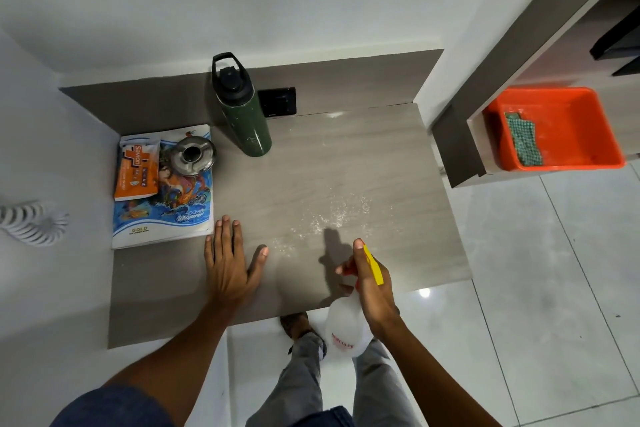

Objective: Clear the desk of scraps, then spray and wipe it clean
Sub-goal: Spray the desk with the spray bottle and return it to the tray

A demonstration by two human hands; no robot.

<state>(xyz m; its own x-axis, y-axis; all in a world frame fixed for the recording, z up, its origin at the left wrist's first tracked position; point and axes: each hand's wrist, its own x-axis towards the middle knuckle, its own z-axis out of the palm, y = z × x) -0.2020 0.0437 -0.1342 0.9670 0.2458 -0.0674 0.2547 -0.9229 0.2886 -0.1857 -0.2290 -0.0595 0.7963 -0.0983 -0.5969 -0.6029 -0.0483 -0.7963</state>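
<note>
At 5 o'clock, nearest the camera, the right hand (372, 282) is wrapped round the neck of the spray bottle (346, 326), fingers on the trigger and the nozzle aimed out over the desk (311, 166), so the spraying step looks under way. At 7 o'clock the left hand (230, 263) lies flat on the desk, fingers straight and spread, holding nothing, probably as a brace. Fine droplets (332, 215) speckle the middle of the top. Farther off, at 10 o'clock, a notebook (166, 191) carries a wipes packet (136, 168) and a steel lid (193, 155), pushed aside; at 12 a green bottle (246, 114) stands. At 2 o'clock a cloth (523, 139) waits in the orange tub (588, 128), likely for wiping
</note>
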